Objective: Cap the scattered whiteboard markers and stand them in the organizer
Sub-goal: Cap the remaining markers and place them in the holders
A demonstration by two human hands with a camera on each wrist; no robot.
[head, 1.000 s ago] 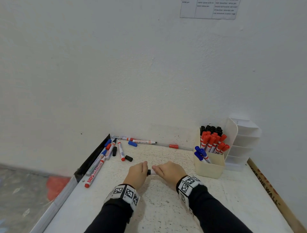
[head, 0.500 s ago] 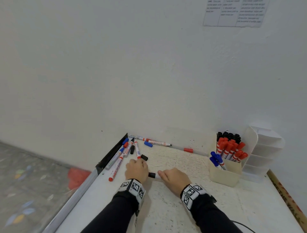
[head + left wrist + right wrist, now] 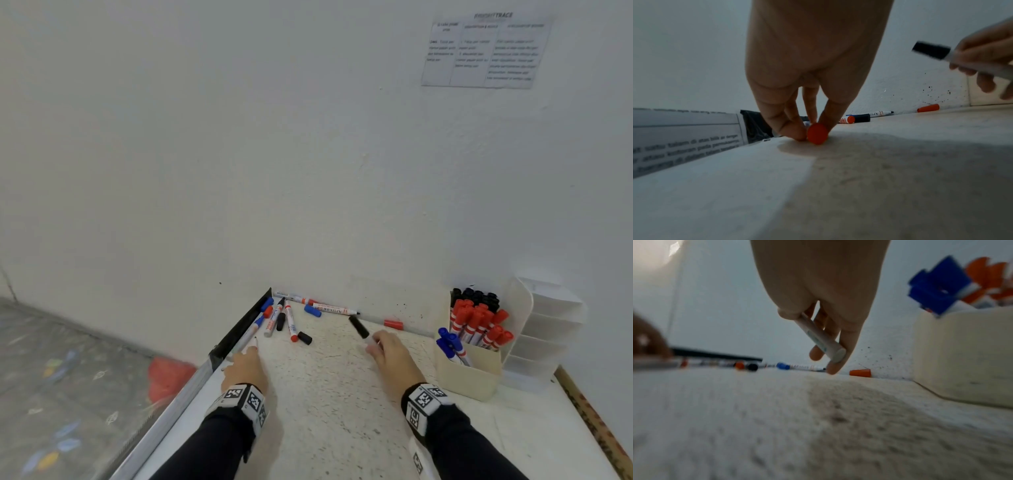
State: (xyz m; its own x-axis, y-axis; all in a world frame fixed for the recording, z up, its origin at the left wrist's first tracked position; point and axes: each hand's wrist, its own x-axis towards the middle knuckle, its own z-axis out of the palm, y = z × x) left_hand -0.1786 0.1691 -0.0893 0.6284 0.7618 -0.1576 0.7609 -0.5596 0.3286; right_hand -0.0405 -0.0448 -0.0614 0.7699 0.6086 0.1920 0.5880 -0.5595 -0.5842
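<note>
My right hand (image 3: 374, 345) grips a white marker with a black cap (image 3: 358, 327), lifted just off the table left of the cream organizer (image 3: 469, 375); its barrel (image 3: 821, 339) shows in the right wrist view. At the table's left edge, my left hand (image 3: 241, 358) reaches down, and its thumb and fingers (image 3: 789, 128) pinch the red-ended marker (image 3: 817, 133) lying there. The organizer holds several capped red markers (image 3: 478, 323), black markers (image 3: 476, 296) and blue markers (image 3: 450, 342). Several uncapped markers (image 3: 291, 323) lie in the back left corner.
Loose caps lie about: a blue cap (image 3: 312, 310), a black cap (image 3: 304, 337) and a red cap (image 3: 393, 324) by the wall. A white tiered holder (image 3: 548, 329) stands behind the organizer. The table's left edge (image 3: 191, 387) drops to the floor.
The hands were joined on the black marker; now they are apart. The left hand let go and moved left onto the red marker. The right hand carried the capped black marker rightward.
</note>
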